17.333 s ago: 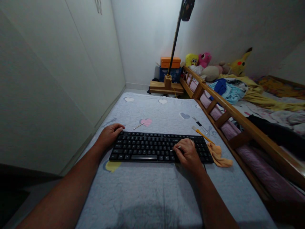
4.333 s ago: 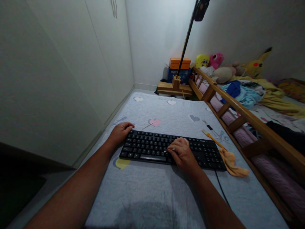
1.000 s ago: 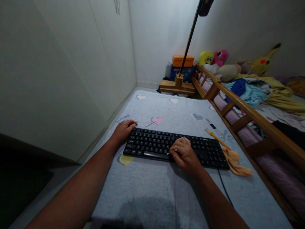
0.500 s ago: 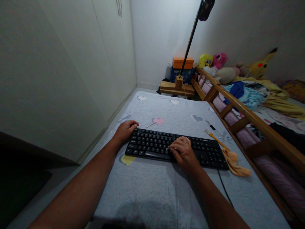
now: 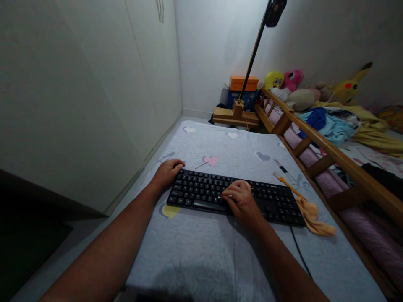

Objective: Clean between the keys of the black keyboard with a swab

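Note:
A black keyboard (image 5: pixel 201 191) lies flat on a light blue cloth with heart prints. My left hand (image 5: pixel 169 172) is closed on its upper left corner, thumb along the edge. Over the middle of the keys, my right hand (image 5: pixel 241 198) pinches a cotton swab (image 5: pixel 229 196), its white tip down at the lower rows of keys. Another cotton swab (image 5: pixel 201 165) lies on the cloth behind the keyboard. To the right are a yellow-handled brush (image 5: pixel 289 184), an orange cloth (image 5: pixel 311 216) touching the keyboard's side, and a thin tool with a black band (image 5: pixel 283 169).
The keyboard's cable (image 5: pixel 300 251) trails toward me on the right. A wooden bed rail (image 5: pixel 315 134) runs along the right side, with clothes and plush toys beyond it. White cabinet doors (image 5: pixel 126 92) stand at left; a black pole (image 5: pixel 255 50) on a wooden base rises at the back.
The swab tip in my right hand has shifted slightly left along the keys. My left hand stays at the keyboard corner. The whole view has moved a little.

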`<state>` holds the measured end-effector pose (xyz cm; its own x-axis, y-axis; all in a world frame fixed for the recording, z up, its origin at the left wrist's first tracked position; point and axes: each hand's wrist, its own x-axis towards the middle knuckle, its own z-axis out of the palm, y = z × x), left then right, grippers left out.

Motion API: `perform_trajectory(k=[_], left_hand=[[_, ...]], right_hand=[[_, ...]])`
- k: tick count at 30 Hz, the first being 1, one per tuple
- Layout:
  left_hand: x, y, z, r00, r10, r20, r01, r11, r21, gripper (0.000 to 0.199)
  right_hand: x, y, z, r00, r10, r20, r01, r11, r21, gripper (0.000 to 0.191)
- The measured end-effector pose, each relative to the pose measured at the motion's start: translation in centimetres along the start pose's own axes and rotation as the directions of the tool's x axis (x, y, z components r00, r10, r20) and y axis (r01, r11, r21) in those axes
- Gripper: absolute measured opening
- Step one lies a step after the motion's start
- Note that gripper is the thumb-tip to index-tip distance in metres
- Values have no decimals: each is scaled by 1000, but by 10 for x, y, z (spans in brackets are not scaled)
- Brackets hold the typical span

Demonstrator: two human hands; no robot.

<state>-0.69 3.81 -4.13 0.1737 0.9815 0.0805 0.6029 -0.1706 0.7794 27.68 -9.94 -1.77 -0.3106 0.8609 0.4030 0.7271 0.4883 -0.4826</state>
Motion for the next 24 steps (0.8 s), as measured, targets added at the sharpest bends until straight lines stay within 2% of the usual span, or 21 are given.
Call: perform_trajectory(k=[9, 14, 24], left_hand=[[0, -1, 0, 1000, -5, 6, 5, 1000, 15, 36], [0, -3, 1, 1000, 2, 6, -2, 1000, 14, 35], [1, 0, -1, 1000, 2, 8, -2, 999, 37, 36]], right_hand=[[-1, 1, -5, 998, 43, 49, -44, 999, 10, 15], [-3, 3, -8, 997, 68, 38, -68, 998, 16, 16], [-9, 9, -17, 995, 65, 81, -69, 996, 47, 16]])
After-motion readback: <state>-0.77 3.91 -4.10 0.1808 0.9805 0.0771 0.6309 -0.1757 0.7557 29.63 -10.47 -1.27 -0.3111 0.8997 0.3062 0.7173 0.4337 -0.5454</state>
